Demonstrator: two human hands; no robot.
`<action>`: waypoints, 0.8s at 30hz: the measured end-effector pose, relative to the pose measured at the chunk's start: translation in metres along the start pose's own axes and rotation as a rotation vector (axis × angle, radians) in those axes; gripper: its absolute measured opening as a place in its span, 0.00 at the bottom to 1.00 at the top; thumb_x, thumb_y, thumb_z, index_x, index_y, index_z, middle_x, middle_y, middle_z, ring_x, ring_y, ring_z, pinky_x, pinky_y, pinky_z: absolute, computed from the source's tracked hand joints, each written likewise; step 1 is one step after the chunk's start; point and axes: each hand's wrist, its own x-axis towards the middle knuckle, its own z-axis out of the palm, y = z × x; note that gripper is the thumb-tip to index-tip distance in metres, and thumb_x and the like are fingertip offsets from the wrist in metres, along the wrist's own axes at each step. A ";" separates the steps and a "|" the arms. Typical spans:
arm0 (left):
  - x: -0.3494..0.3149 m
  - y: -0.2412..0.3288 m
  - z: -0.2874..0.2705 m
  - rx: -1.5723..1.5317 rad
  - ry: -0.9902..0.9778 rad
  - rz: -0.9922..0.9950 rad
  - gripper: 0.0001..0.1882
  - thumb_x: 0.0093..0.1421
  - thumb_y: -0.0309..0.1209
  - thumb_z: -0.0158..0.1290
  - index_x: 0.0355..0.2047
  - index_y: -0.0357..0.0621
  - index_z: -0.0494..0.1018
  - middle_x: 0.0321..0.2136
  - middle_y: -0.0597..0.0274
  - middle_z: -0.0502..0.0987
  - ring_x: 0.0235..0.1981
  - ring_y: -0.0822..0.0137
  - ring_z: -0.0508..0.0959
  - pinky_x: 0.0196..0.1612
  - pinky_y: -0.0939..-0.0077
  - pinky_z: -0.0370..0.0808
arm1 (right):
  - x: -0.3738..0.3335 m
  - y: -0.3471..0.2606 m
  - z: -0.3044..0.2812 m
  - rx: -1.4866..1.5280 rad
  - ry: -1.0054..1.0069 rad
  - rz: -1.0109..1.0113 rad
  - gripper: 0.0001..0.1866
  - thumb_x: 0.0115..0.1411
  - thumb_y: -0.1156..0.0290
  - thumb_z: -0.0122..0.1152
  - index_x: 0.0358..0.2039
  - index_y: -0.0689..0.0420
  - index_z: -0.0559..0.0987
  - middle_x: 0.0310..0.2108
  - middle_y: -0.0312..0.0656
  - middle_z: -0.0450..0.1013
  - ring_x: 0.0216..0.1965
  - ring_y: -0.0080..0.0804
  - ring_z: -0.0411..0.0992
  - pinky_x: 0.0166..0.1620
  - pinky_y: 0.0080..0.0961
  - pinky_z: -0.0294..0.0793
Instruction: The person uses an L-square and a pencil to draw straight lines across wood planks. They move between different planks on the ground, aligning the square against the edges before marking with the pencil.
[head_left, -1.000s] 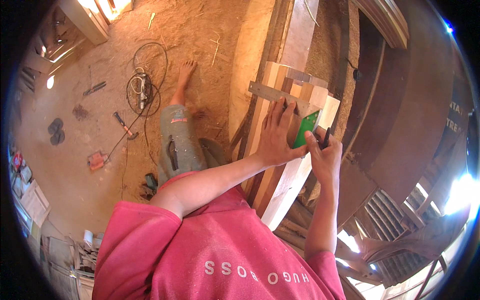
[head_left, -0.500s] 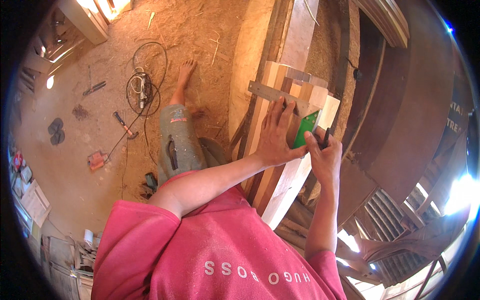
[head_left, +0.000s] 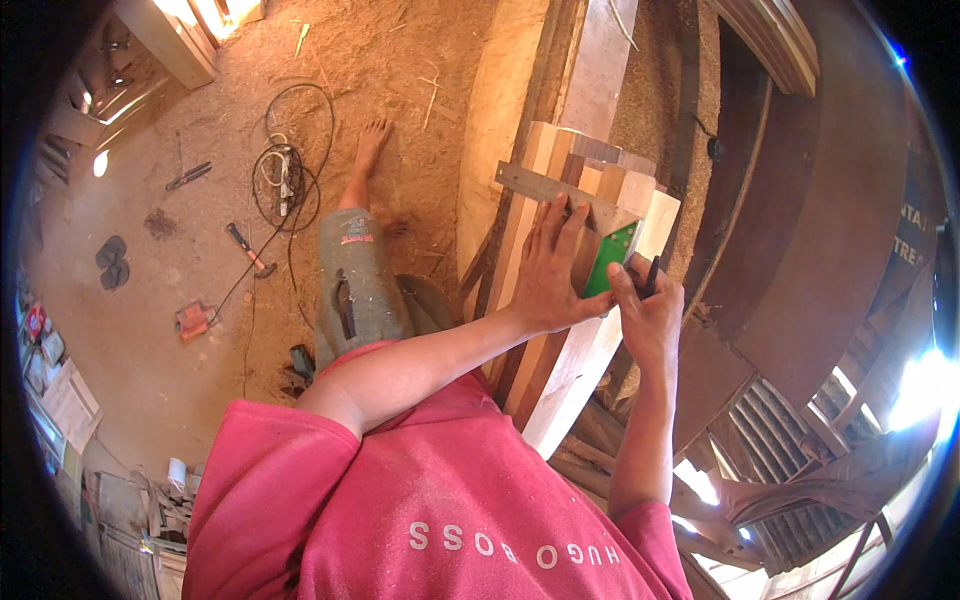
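A try square with a green handle (head_left: 609,262) and a steel blade (head_left: 545,186) lies across the end of a group of wooden strips (head_left: 537,228). My left hand (head_left: 550,275) is spread flat over it, fingertips on the blade and thumb stretched to the lower end of the green handle. Beside that handle, my right hand (head_left: 652,310) is closed around a dark pen-like marking tool (head_left: 654,272), its thumb touching the square's edge. The tool's lower end is hidden by my fingers.
Long boards (head_left: 596,85) run away beyond the strips. Dark panels (head_left: 830,200) stand at the right. On the dusty floor at left lie a hammer (head_left: 250,250), a coiled cable (head_left: 322,120), an orange tool (head_left: 194,320), pliers-like tool (head_left: 188,177) and sandals (head_left: 112,262).
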 end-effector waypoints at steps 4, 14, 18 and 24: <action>0.000 -0.002 0.003 0.015 0.025 0.028 0.62 0.49 0.61 0.65 0.73 0.43 0.47 0.72 0.34 0.46 0.72 0.29 0.48 0.69 0.35 0.51 | -0.001 -0.001 0.000 -0.015 0.013 -0.020 0.12 0.66 0.67 0.64 0.41 0.65 0.82 0.22 0.36 0.72 0.26 0.19 0.64 0.31 0.26 0.68; 0.000 -0.003 0.002 0.007 0.041 0.044 0.62 0.49 0.63 0.64 0.73 0.43 0.48 0.72 0.33 0.46 0.72 0.29 0.49 0.69 0.36 0.51 | -0.001 0.001 0.001 -0.023 0.024 -0.005 0.13 0.67 0.66 0.64 0.41 0.65 0.83 0.22 0.37 0.72 0.26 0.19 0.65 0.31 0.26 0.67; 0.001 -0.002 0.002 0.020 0.038 0.034 0.62 0.49 0.63 0.64 0.73 0.43 0.48 0.72 0.33 0.46 0.72 0.29 0.49 0.69 0.36 0.52 | 0.000 0.002 0.000 -0.030 0.013 0.001 0.12 0.66 0.67 0.64 0.41 0.64 0.83 0.21 0.37 0.71 0.26 0.19 0.65 0.31 0.27 0.67; 0.000 -0.002 0.001 0.013 0.017 0.016 0.62 0.49 0.62 0.64 0.73 0.44 0.47 0.72 0.33 0.46 0.72 0.28 0.48 0.69 0.34 0.52 | 0.000 -0.002 0.000 -0.019 0.017 -0.010 0.12 0.66 0.68 0.65 0.40 0.65 0.83 0.21 0.38 0.71 0.26 0.19 0.65 0.31 0.27 0.68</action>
